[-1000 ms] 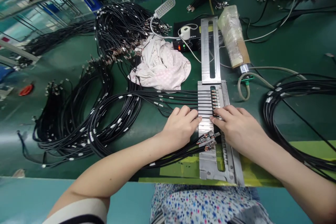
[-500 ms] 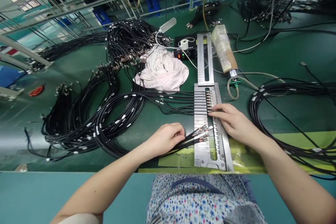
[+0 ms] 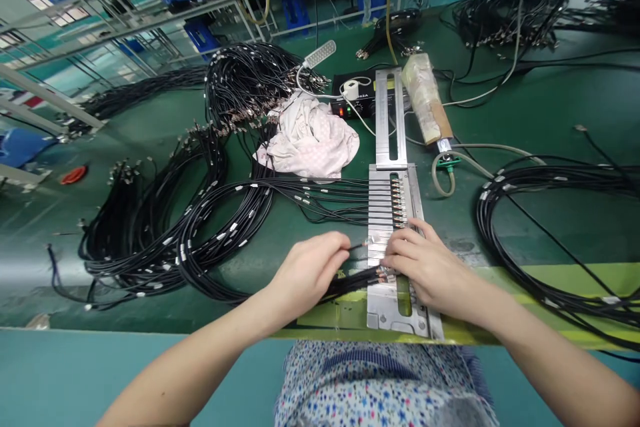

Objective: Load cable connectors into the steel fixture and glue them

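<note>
My left hand (image 3: 310,267) pinches a thin black cable (image 3: 357,246) just behind its metal connector, which points right over the slotted metal fixture (image 3: 383,315). Below it, several loose black cables (image 3: 353,282) run past the same hand, their connector ends resting above the fixture. Curled over the fixture's middle, my right hand (image 3: 433,270) has its fingertips beside those loose ends; whatever is between them is hidden. Farther up, a row of black cables (image 3: 340,191) lies side by side in the fixture's slots, connectors (image 3: 397,193) lined up at the right.
Coiled black cables (image 3: 220,240) spread across the left of the green table. Behind the fixture are a crumpled pink cloth (image 3: 315,137) and a black control box (image 3: 345,109). A taped tool (image 3: 425,97) with a hose lies right of it, above another cable coil (image 3: 487,207).
My right hand has come down the fixture toward me, away from the seated row. My left hand has singled out one cable and raised it from the loose bunch.
</note>
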`<state>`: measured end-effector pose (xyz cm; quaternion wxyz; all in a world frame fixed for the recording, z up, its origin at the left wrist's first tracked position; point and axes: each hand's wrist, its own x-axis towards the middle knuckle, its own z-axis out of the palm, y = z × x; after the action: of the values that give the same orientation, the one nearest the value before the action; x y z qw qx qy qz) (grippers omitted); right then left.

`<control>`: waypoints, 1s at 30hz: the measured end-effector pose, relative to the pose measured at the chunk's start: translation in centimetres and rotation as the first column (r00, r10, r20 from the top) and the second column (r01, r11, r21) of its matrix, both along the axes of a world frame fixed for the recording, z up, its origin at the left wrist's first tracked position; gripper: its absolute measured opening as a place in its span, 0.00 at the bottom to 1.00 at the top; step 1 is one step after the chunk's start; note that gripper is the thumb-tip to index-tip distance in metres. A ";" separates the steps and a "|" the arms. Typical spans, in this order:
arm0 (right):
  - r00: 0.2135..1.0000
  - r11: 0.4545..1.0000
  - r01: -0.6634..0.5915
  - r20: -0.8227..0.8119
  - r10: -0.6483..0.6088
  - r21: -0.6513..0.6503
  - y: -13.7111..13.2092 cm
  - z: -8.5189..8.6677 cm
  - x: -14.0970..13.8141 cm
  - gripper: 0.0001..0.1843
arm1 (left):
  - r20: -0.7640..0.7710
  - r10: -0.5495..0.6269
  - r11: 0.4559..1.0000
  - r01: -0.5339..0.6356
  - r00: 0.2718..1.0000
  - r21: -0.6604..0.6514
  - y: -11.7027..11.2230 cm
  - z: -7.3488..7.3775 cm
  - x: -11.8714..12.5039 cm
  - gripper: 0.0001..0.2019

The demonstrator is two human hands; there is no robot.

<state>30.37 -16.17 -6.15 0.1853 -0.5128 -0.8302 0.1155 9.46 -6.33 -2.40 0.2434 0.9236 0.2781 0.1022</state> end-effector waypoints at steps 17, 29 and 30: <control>0.851 0.920 0.367 -0.450 -0.273 0.135 -0.3 1.1 4.9 0.15 | -0.300 -0.104 0.928 0.201 0.948 0.313 2.0 -3.5 6.1 0.10; 0.896 0.940 0.332 -0.340 -0.286 0.082 0.0 -0.2 4.4 0.15 | -0.379 -0.149 0.867 0.305 0.913 0.394 1.5 -3.1 6.8 0.07; 0.898 0.940 0.330 -0.335 -0.286 0.082 0.1 -0.2 4.3 0.15 | -0.390 -0.146 0.872 0.304 0.909 0.383 1.5 -3.1 6.9 0.07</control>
<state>34.68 -16.12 -6.37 0.3675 -0.5987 -0.7034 0.1086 16.36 -4.79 -5.46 -0.0118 0.9838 0.1757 -0.0330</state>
